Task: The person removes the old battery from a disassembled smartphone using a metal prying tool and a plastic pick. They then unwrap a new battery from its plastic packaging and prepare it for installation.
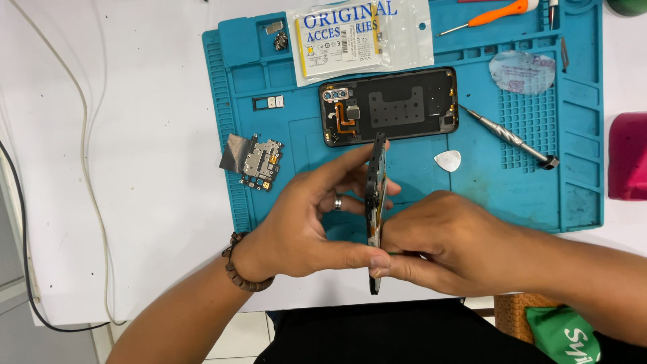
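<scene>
My left hand (pixel 306 219) holds a dismantled phone body (pixel 376 176) on edge above the blue work mat (pixel 512 182), thumb near its lower end and fingers along its top. My right hand (pixel 441 246) is closed against the phone's right side near the lower end; a small green part shows under its fingers, too hidden to tell what it is. Beyond the hands lies the phone's black back cover (pixel 391 106), inside up, with camera parts and an orange flex cable.
On the mat: a circuit board with a metal shield (pixel 259 162), a card tray (pixel 268 102), a bagged battery (pixel 357 37), a white pick (pixel 448 160), a metal screwdriver (pixel 509 135), an orange-handled screwdriver (pixel 492 15). A white cable (pixel 84 135) crosses the table at left.
</scene>
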